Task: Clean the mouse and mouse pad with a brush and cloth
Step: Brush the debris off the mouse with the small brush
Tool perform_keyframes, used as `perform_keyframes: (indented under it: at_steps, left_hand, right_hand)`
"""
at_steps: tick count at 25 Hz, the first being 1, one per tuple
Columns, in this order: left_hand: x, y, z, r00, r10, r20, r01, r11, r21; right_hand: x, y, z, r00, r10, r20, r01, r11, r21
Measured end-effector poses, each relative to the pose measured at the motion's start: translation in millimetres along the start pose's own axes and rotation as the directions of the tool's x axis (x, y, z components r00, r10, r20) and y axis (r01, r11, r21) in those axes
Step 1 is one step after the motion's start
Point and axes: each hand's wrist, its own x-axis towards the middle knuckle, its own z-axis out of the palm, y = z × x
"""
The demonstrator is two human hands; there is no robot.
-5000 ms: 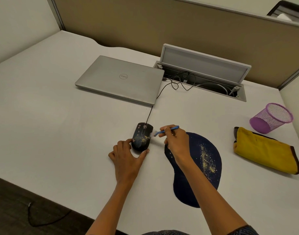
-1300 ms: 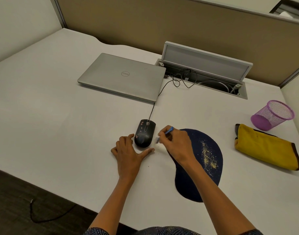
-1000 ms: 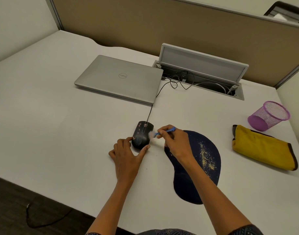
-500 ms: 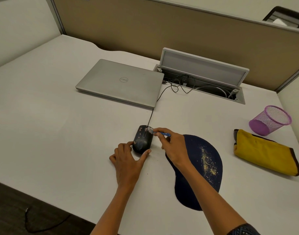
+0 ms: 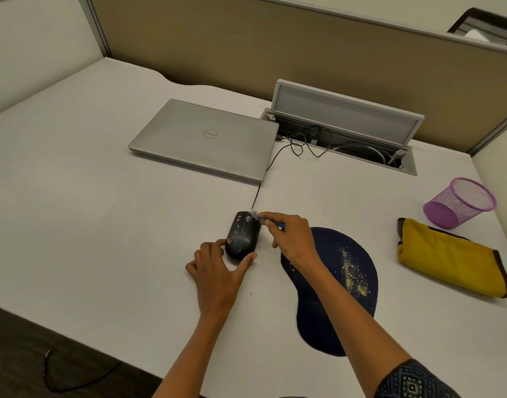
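I am looking down at a white desk point(image 5: 103, 225). Just left of the frame's centre sits a black mouse point(image 5: 242, 236), its cord point(image 5: 271, 163) running up toward the closed laptop point(image 5: 206, 139) in the upper middle. My left hand point(image 5: 217, 274) rests flat on the desk below the mouse, thumb and forefinger spread so that they touch its rear end on either side and steady it. My right hand point(image 5: 292, 239) pinches a small blue brush point(image 5: 268, 221) between thumb and fingertips, its pale bristles touching the upper right edge of the mouse near the wheel.

The mouse looks light, hard and smooth, so I judge it would skate away under brushing unless braced at its back corners, as it is now. The brush is thin and light; a pencil-like pinch near the head should give control.

To the right of centre lies the dark blue mouse pad point(image 5: 332, 291), flat, soft and floppy-looking, with a streak of yellowish crumbs on it. At the right edge, a folded yellow cloth point(image 5: 447, 265) lies untouched below a purple mesh cup point(image 5: 459, 202) that leans on its side.
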Motion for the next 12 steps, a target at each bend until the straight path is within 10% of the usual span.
perform_keyframes:
  at_steps: [12]
  left_hand:
    - [-0.3,0.9,0.9,1.000,0.006,-0.011,-0.006,1.000,0.000]
  right_hand:
    - [-9.0,2.1,-4.4,1.000,0.008,0.005,-0.008,1.000,-0.028]
